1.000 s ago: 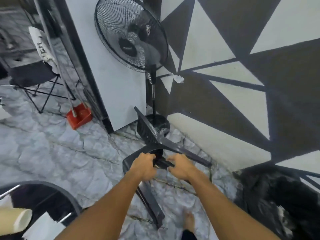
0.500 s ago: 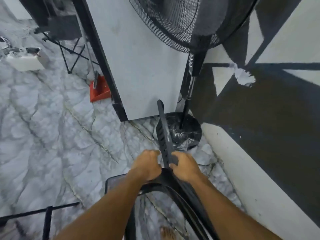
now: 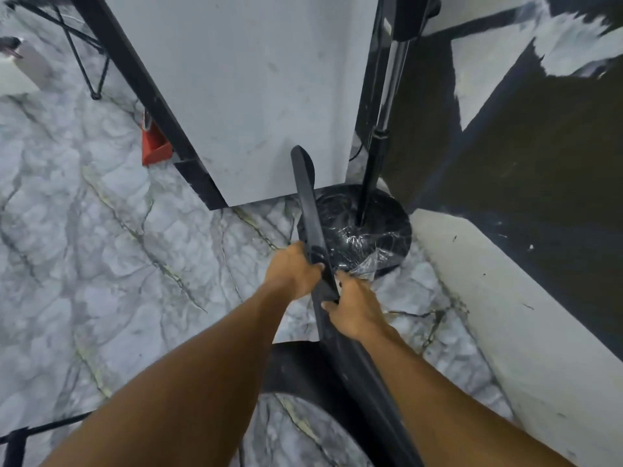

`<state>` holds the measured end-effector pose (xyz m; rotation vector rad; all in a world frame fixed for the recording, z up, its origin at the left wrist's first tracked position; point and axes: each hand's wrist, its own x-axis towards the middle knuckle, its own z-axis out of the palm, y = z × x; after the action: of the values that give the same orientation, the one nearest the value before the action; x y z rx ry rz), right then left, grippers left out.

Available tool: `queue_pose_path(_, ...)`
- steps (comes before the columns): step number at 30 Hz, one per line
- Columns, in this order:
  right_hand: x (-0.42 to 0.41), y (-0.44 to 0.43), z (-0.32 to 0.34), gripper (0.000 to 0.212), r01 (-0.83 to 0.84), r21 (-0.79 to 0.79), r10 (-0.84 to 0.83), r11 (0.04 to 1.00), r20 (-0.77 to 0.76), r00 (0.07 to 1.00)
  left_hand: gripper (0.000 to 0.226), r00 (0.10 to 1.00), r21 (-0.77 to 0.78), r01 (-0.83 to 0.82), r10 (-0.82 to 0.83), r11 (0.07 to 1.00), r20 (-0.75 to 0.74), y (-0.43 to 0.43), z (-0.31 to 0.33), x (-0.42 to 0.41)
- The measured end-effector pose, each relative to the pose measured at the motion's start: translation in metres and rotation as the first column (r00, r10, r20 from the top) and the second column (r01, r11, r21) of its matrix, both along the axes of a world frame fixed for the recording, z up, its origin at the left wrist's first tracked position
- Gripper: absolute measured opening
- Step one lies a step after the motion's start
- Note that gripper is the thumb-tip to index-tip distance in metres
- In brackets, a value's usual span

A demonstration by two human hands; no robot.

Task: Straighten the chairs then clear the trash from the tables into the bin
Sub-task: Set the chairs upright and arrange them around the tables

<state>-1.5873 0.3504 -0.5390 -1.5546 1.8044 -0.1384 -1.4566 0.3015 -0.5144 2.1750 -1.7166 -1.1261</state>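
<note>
A dark grey plastic chair is tipped on edge in front of me, its thin side running from the white pillar down toward the bottom of the view. My left hand grips the chair's edge from the left. My right hand grips the same edge from the right, a little lower. A curved part of the chair shows below my forearms. No trash or bin is in view.
A standing fan's round base, wrapped in plastic film, sits on the marble floor just beyond the chair. A white pillar with black trim stands ahead, a painted black-and-white wall at right. A red dustpan lies left of the pillar.
The chair has been raised and turned onto its edge, both hands keeping hold of it. My view has moved closer to the pillar and fan base.
</note>
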Motion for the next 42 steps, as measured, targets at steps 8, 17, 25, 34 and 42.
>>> queue_pose_path(8, -0.007, -0.008, -0.025, 0.046, 0.0, -0.049, 0.005, 0.999, 0.107, 0.994, 0.032, 0.968, 0.058, -0.223, 0.228, 0.973, -0.103, -0.042, -0.034, -0.026)
queue_pose_path(17, 0.005, 0.02, 0.011, 0.041, -0.021, -0.037, 0.029, 0.999, 0.24, 0.97, 0.016, 0.863, 0.04, -0.458, 0.455, 0.888, -0.221, -0.007, 0.003, -0.007)
queue_pose_path(25, 0.038, 0.097, 0.102, 0.042, -0.077, -0.154, 0.123, 0.985, 0.318, 0.94, 0.022, 0.789, -0.033, -0.545, 0.5, 0.838, -0.357, 0.085, 0.11, 0.032)
queue_pose_path(34, 0.064, 0.22, 0.196, 0.056, -0.186, -0.254, 0.264, 0.949, 0.318, 0.911, 0.031, 0.701, -0.163, -0.663, 0.53, 0.731, -0.478, 0.236, 0.214, 0.072)
queue_pose_path(42, 0.081, 0.329, 0.227, 0.023, -0.421, -0.344, 0.491, 0.84, 0.146, 0.859, 0.049, 0.774, -0.109, -0.596, 0.534, 0.795, -0.34, 0.299, 0.308, 0.124)
